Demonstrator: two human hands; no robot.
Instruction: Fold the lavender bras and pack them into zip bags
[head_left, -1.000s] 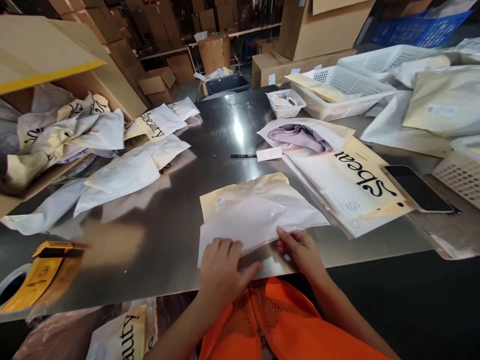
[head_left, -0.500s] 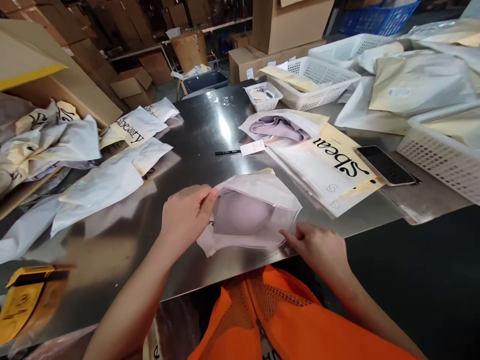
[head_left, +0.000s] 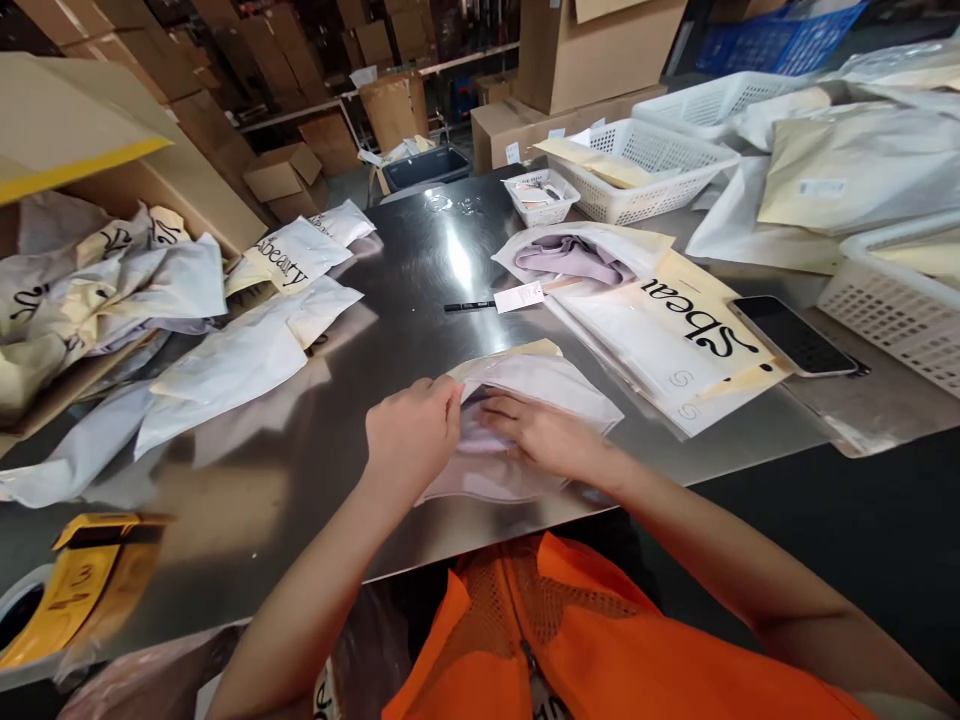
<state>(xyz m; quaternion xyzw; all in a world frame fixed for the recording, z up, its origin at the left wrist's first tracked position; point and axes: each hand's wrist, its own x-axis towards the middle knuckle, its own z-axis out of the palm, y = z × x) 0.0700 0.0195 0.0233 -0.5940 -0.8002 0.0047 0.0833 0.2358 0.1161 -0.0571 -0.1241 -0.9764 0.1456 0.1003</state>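
A frosted plastic bag (head_left: 577, 390) lies on the metal table in front of me, its mouth spread open. Inside it is a lilac garment with a moulded cup, like a bra (head_left: 480, 436), now mostly covered by my fingers. My left hand (head_left: 416, 430) is closed on the bag's left edge, pinching the film. Reaching in through the mouth, my right hand (head_left: 544, 435) has its bent fingers on the bra; its thumb is hidden.
Beyond the bag lie a black marker (head_left: 469, 306) and a white tag (head_left: 519, 297). Printed bags (head_left: 660, 350) and a phone (head_left: 795, 335) are at right, near white baskets (head_left: 637, 165). Left are filled bags (head_left: 232, 350), a carton (head_left: 202, 170) and a yellow tape dispenser (head_left: 79, 590).
My right hand has moved left from the bag's right edge into its mouth, onto the bra. My left hand still holds the left edge. The view has shifted slightly.
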